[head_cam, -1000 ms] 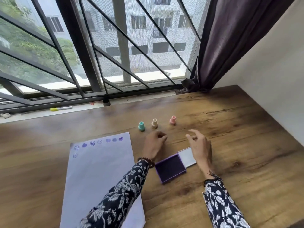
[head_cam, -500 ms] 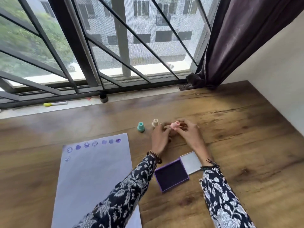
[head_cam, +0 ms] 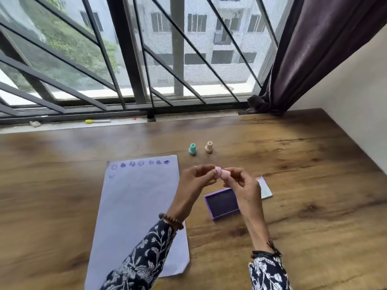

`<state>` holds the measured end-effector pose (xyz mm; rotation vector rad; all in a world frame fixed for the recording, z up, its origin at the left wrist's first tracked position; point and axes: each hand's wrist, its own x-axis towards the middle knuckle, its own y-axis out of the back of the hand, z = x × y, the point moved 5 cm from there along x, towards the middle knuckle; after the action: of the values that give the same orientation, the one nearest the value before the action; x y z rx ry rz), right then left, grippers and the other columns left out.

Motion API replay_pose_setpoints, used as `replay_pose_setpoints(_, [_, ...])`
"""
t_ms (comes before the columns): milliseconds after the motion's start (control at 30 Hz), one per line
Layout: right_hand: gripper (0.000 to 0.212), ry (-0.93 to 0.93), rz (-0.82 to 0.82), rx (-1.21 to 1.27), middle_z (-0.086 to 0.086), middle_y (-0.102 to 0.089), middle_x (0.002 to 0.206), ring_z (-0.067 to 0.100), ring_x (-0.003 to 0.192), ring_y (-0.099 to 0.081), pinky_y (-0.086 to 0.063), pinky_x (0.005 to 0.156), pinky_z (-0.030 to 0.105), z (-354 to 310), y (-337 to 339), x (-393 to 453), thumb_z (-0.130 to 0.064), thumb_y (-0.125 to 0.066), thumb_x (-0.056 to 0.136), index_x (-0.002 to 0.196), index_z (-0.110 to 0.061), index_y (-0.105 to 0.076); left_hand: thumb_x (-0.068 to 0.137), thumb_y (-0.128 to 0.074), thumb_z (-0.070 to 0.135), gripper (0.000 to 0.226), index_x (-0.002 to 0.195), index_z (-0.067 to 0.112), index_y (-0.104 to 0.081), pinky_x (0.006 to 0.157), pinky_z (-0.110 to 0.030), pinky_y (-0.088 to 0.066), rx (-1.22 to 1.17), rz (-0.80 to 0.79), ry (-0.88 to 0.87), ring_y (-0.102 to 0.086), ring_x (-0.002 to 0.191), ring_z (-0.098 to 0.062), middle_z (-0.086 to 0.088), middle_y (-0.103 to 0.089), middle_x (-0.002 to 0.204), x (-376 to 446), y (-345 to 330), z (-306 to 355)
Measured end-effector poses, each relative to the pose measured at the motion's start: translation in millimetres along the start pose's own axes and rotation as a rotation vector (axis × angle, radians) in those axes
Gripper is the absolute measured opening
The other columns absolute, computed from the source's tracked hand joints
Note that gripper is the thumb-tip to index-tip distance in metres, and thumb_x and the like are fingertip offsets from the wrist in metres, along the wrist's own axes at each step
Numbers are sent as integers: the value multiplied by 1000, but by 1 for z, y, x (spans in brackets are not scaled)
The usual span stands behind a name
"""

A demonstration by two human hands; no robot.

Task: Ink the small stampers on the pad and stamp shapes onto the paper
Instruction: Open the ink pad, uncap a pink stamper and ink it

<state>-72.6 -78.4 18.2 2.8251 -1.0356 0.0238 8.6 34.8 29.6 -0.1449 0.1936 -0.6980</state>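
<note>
A small pink stamper [head_cam: 221,172] lies sideways in the air between my two hands, above the wooden table. My left hand [head_cam: 195,181] pinches one end and my right hand [head_cam: 244,188] pinches the other. Below my right hand sits the open purple ink pad [head_cam: 222,203], its lid [head_cam: 265,188] folded out to the right and partly hidden by my hand. The white paper [head_cam: 136,216] lies to the left, with a row of purple stamped shapes along its top edge. A teal stamper [head_cam: 192,149] and a cream stamper [head_cam: 209,147] stand upright behind my hands.
The wooden table [head_cam: 314,185] runs to a window sill with a yellow-capped marker [head_cam: 97,121] on it. Metal window bars stand behind, a dark curtain [head_cam: 303,49] hangs at the back right, and a white wall closes the right side.
Both hands reached forward to the pink stamper, lifted it off the table and brought it back toward me above the ink pad. The view tilted down and shifted.
</note>
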Motion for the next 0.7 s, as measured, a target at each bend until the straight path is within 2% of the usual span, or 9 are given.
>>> replay_pose_setpoints(100, [29, -31, 21, 64, -10, -70, 68, 4, 61, -62, -48, 59, 12, -1, -7, -8, -46, -65, 73, 85, -20, -68, 83, -66, 23, 9, 86, 18, -74, 72, -15, -53, 100, 29, -86, -69, 83, -6, 8, -75, 78, -7, 4, 7])
replay_pose_setpoints(267, [31, -272, 96, 298, -4, -61, 63, 6, 59, -57, -48, 65, 24, 14, -15, -26, -47, -58, 74, 75, -20, -72, 80, -69, 17, 11, 83, 28, -72, 70, -9, -51, 310, 97, -184, -66, 74, 4, 15, -72, 76, -11, 10, 4])
replay_pose_setpoints(333, [29, -350, 131, 435, -3, -59, 60, 6, 55, -56, -50, 60, 22, 17, -14, -31, -42, -57, 76, 72, -16, -71, 79, -68, 14, 14, 87, 25, -71, 69, -8, -50, 422, 119, -238, -64, 72, 6, 17, -69, 79, -11, 15, 0])
replay_pose_setpoints(433, [18, -454, 135, 668, -4, -62, 55, 5, 51, -59, -53, 52, 16, 18, -12, -36, -27, -60, 78, 74, -11, -67, 81, -65, 16, 18, 99, 20, -68, 77, -18, -53, 702, 100, -312, -65, 81, -3, 9, -70, 87, -8, 19, -9])
replay_pose_setpoints(500, [15, -503, 134, 791, -2, -65, 56, 5, 51, -61, -54, 51, 16, 17, -10, -39, -24, -61, 74, 76, -9, -65, 84, -62, 22, 25, 108, 18, -65, 81, -27, -50, 916, 64, -301, -65, 92, -15, -2, -72, 101, -4, 21, -18])
replay_pose_setpoints(567, [13, -541, 128, 861, -1, -66, 57, 6, 51, -62, -55, 51, 16, 18, -9, -41, -19, -58, 80, 78, -8, -64, 84, -61, 25, 30, 113, 17, -62, 82, -32, -47, 1091, 19, -301, -62, 99, -22, -7, -70, 106, 0, 23, -26])
replay_pose_setpoints(633, [15, -564, 126, 889, 0, -67, 58, 6, 52, -63, -55, 52, 16, 21, -7, -42, -15, -52, 88, 81, -7, -63, 85, -60, 25, 32, 116, 16, -61, 87, -35, -46, 1150, -40, -307, -58, 105, -24, -9, -68, 110, 2, 23, -33])
replay_pose_setpoints(700, [17, -576, 132, 901, 1, -68, 59, 6, 53, -64, -55, 52, 16, 24, -4, -43, -15, -48, 90, 85, -7, -62, 87, -59, 22, 31, 116, 12, -60, 89, -32, -46, 1090, -68, -303, -57, 106, -24, -10, -63, 116, 3, 23, -38])
